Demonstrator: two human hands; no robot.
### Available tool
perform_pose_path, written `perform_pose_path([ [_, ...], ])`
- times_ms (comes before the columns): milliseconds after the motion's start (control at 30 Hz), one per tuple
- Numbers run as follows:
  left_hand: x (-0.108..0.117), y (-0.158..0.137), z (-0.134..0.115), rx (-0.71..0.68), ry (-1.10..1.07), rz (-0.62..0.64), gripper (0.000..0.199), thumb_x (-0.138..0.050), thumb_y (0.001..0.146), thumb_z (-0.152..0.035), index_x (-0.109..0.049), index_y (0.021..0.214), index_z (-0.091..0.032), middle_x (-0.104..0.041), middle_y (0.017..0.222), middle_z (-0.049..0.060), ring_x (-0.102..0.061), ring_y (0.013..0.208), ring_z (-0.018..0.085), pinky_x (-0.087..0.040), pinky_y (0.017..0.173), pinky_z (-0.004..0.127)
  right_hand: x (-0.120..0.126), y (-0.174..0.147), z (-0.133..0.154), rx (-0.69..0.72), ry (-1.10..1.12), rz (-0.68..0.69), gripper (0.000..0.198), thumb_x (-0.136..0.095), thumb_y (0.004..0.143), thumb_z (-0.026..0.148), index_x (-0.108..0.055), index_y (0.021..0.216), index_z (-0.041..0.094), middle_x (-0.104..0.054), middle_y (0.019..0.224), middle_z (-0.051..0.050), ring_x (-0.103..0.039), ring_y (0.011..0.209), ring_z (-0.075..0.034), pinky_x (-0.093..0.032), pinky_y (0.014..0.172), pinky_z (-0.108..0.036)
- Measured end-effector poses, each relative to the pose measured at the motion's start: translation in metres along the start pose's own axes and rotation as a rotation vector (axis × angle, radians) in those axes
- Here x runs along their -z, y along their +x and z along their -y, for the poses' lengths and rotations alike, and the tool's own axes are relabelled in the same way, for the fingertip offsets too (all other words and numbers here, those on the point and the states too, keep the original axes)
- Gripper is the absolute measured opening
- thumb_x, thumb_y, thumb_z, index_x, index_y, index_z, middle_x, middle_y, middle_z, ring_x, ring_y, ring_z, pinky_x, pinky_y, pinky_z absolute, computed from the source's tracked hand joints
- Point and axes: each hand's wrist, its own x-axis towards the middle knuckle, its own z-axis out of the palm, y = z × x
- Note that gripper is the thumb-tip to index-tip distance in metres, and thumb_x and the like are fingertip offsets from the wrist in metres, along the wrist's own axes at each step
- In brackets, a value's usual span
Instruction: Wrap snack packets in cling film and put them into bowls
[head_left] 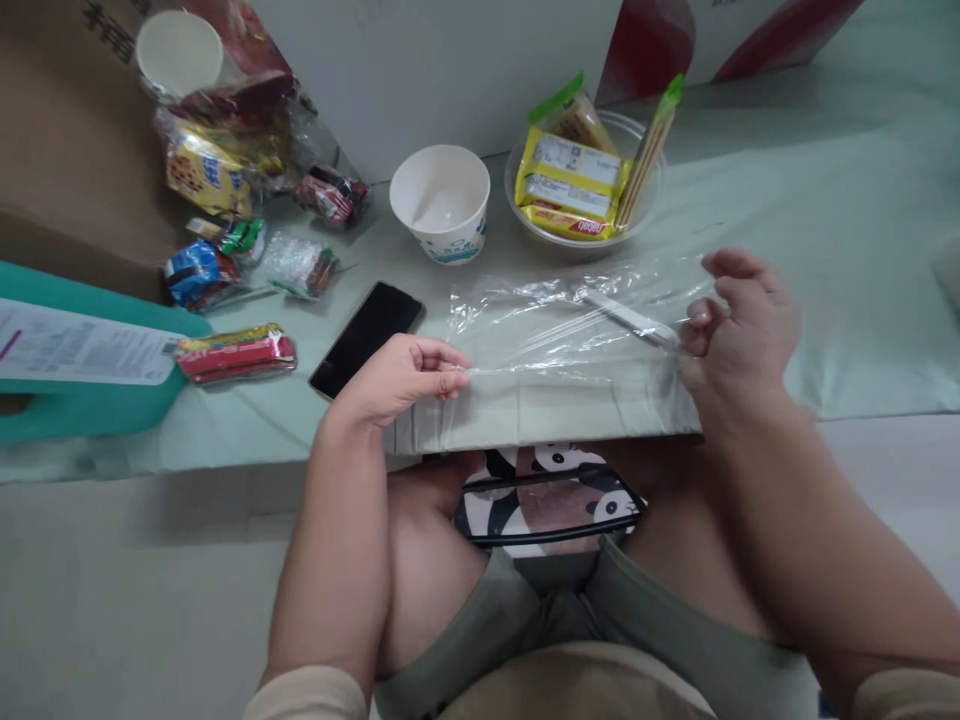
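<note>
A clear, crinkled plastic bag (540,335) is stretched over the table's near side. My left hand (411,378) pinches its left edge between thumb and fingers. At the other end, my right hand (739,325) is curled closed on the bag's right side. A slim white strip (630,316) lies slanted at the bag, its lower end by my right fingers; whether it is under or inside the plastic I cannot tell. Just beyond my left wrist lies a black phone (367,338). Past the bag stand a white paper cup (442,205) and a clear bowl (646,205) of wrapped snacks.
Several wrapped snacks (199,275) lie at the left, with a red snack packet (238,355) against a teal box (82,420). Another white cup (180,52) is behind them. A white box (465,70) borders the table's back. A panda-print pouch (551,500) rests on my lap.
</note>
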Motion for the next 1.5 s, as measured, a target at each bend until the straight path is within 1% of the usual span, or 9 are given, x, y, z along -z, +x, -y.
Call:
perform_pose_path([
  [100,0.002,-0.001,0.001,-0.02,-0.011,-0.025,0.026,-0.094,0.054,-0.022,-0.078,0.073,-0.015,-0.068,0.055,0.001,-0.061,0.05,0.009,-0.05,0.05,0.018,0.001,0.001,0.001,-0.018,0.011,-0.021,0.033,-0.05,0.061,0.01,-0.065,0.088,0.021,-0.068,0.097,0.001,-0.041,0.045,-0.001,-0.018,0.032,-0.014],
  [267,-0.003,0.001,0.004,-0.107,-0.063,-0.02,0.032,-0.095,0.058,-0.029,-0.083,0.086,-0.018,-0.067,0.063,0.0,-0.059,0.057,0.008,-0.049,0.054,0.018,0.0,-0.001,0.001,-0.039,0.007,0.007,0.034,-0.05,0.059,0.009,-0.064,0.088,0.021,-0.067,0.098,0.002,-0.04,0.044,-0.001,-0.016,0.032,-0.014],
  [467,-0.012,0.002,0.002,-0.377,-0.176,0.035,0.026,-0.097,0.059,-0.039,-0.081,0.066,-0.02,-0.067,0.075,0.005,-0.06,0.07,0.011,-0.051,0.06,0.021,-0.003,-0.003,0.0,-0.049,0.02,0.006,0.035,-0.049,0.059,0.009,-0.064,0.089,0.02,-0.066,0.097,0.002,-0.04,0.042,0.0,-0.015,0.032,-0.014],
  [567,-0.013,0.002,0.004,-0.448,-0.239,0.021,0.029,-0.097,0.057,-0.041,-0.08,0.066,-0.02,-0.069,0.077,0.005,-0.063,0.072,0.012,-0.055,0.063,0.022,-0.003,-0.002,0.0,-0.06,0.023,0.001,0.035,-0.049,0.059,0.009,-0.064,0.088,0.02,-0.066,0.095,0.004,-0.04,0.042,0.0,-0.015,0.031,-0.014],
  [733,-0.015,0.005,0.01,-0.443,-0.253,0.096,0.037,-0.096,0.06,-0.044,-0.084,0.084,-0.02,-0.077,0.086,0.008,-0.072,0.077,0.016,-0.058,0.065,0.024,-0.003,-0.003,-0.002,-0.055,0.014,0.014,0.034,-0.05,0.059,0.011,-0.064,0.089,0.02,-0.066,0.095,0.003,-0.041,0.044,0.0,-0.016,0.032,-0.014],
  [933,-0.024,0.002,0.006,-0.514,-0.308,0.056,0.032,-0.091,0.067,-0.048,-0.079,0.062,-0.02,-0.074,0.069,0.005,-0.069,0.064,0.014,-0.06,0.059,0.024,-0.008,-0.002,-0.006,-0.052,0.0,0.0,0.035,-0.048,0.058,0.009,-0.064,0.088,0.019,-0.065,0.094,0.003,-0.04,0.042,-0.001,-0.015,0.032,-0.014],
  [1133,-0.023,-0.003,0.004,-0.372,-0.36,-0.003,0.045,-0.088,0.069,-0.059,-0.075,0.063,-0.016,-0.073,0.065,0.005,-0.068,0.05,0.012,-0.054,0.045,0.018,-0.013,-0.002,-0.006,-0.033,-0.026,-0.016,0.034,-0.047,0.059,0.009,-0.062,0.088,0.019,-0.065,0.094,0.002,-0.04,0.041,-0.001,-0.013,0.032,-0.016],
  [1367,-0.023,-0.007,0.0,-0.406,-0.427,-0.002,0.041,-0.098,0.056,-0.043,-0.07,0.066,-0.015,-0.076,0.067,0.002,-0.067,0.047,0.01,-0.053,0.044,0.015,-0.015,-0.004,-0.006,-0.043,-0.027,-0.029,0.033,-0.045,0.062,0.006,-0.062,0.086,0.02,-0.064,0.092,0.003,-0.04,0.04,-0.001,-0.014,0.03,-0.015],
  [1500,-0.024,-0.006,0.0,-0.439,-0.443,0.024,0.035,-0.097,0.057,-0.035,-0.069,0.064,-0.016,-0.075,0.065,0.001,-0.066,0.047,0.009,-0.052,0.043,0.016,-0.014,-0.005,-0.005,-0.035,-0.032,-0.022,0.032,-0.045,0.063,0.005,-0.062,0.086,0.02,-0.064,0.091,0.003,-0.04,0.04,0.0,-0.014,0.03,-0.015],
])
